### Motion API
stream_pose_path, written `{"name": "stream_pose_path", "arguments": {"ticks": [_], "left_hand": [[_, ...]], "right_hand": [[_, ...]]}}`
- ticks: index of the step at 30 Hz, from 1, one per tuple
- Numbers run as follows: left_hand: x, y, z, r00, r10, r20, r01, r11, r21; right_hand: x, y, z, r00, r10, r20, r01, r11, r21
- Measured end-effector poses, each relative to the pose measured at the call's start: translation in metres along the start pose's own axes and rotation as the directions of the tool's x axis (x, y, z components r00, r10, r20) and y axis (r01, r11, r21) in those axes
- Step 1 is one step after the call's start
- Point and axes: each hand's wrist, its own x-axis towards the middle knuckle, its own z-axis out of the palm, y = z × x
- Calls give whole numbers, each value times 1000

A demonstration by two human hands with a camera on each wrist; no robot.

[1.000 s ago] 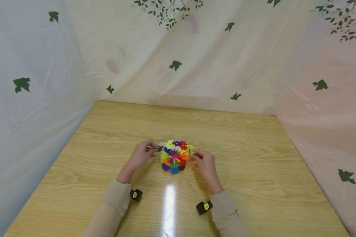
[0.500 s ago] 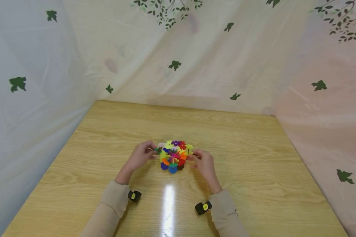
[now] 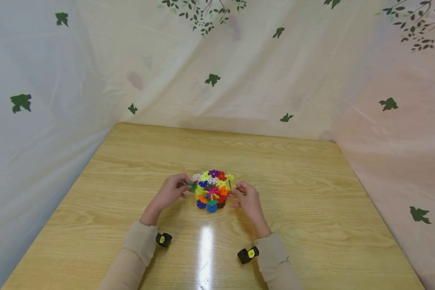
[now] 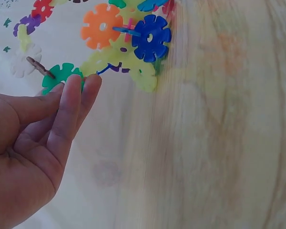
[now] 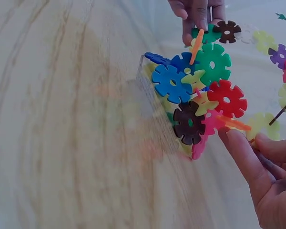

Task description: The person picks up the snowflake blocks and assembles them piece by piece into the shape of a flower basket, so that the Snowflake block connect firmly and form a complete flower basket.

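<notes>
A basket-like build of interlocking flower-shaped plastic discs [image 3: 212, 191] stands on the wooden table, its many colours joined at the slots. An arc of white, yellow, purple and red discs curves along its far side. At its left, my left hand [image 3: 172, 190] pinches a green disc [image 4: 62, 76] between thumb and fingers; a brown disc [image 4: 40, 67] connects that one to a white disc [image 4: 26, 60]. On the opposite side, my right hand [image 3: 249, 198] pinches the edge of a yellow disc [image 5: 263, 125], its fingertips close to an orange disc [image 5: 233, 123].
Black wrist straps with cameras, left [image 3: 163, 239] and right [image 3: 248, 254], sit by the beige sleeves. The wooden table [image 3: 311, 201] reaches back to a pale curtain [image 3: 159, 60] printed with leaves and birds. A bright reflection lies on the near tabletop.
The far arc of discs has tipped slightly up and away. My left hand and the green disc have sunk a little. Both hands keep their pinch.
</notes>
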Motion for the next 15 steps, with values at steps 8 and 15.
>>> {"name": "stream_pose_path", "arguments": {"ticks": [8, 15], "left_hand": [[-2, -2, 0, 1000, 0, 19, -1, 999, 48], [-1, -1, 8, 1000, -22, 23, 20, 998, 62]], "right_hand": [[-1, -1, 0, 1000, -22, 6, 22, 999, -38], [-1, -1, -2, 999, -54, 1, 54, 994, -95]]}}
